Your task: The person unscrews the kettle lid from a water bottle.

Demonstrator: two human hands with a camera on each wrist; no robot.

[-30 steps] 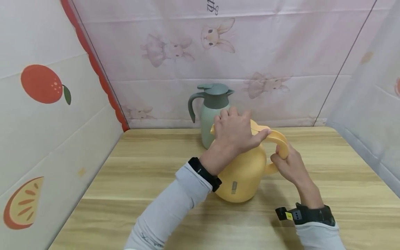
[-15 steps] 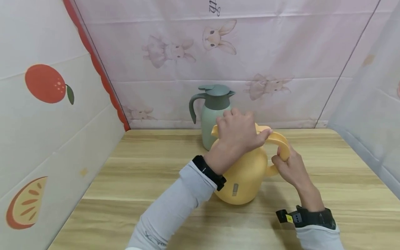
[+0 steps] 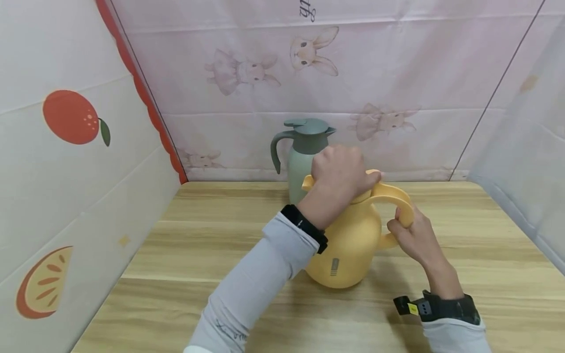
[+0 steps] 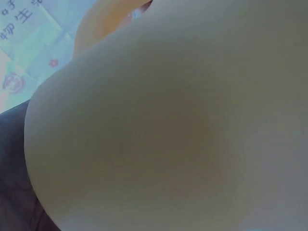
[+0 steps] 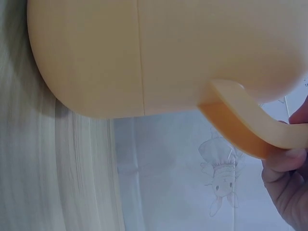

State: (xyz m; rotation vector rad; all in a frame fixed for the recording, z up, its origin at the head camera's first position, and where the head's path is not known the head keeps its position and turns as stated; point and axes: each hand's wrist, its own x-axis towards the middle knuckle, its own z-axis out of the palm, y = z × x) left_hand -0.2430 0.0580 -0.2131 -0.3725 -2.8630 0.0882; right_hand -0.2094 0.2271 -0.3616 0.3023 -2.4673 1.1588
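Observation:
A yellow thermos jug [image 3: 342,250] stands on the wooden table in the head view, its spout to the left and its handle [image 3: 393,196] to the right. My left hand [image 3: 339,169] grips the jug's lid from above, covering most of it, thumb towards the handle; its fingertips are hidden. The right hand [image 3: 417,235] holds the handle, fingers curled round it. In the right wrist view that hand [image 5: 288,178] shows at the handle's lower part. Jug body [image 4: 144,130] fills most of the left wrist view.
Behind the yellow jug stands a green thermos jug [image 3: 300,169], partly hidden by my left hand. A rabbit-print cloth wall [image 3: 247,98] rises at the table's [image 3: 212,245] back edge. Pale side walls stand left and right.
My left hand has turned on the lid, its fingers now curled further over and the knuckles uppermost. The right hand keeps its hold on the handle. The head view has shifted slightly.

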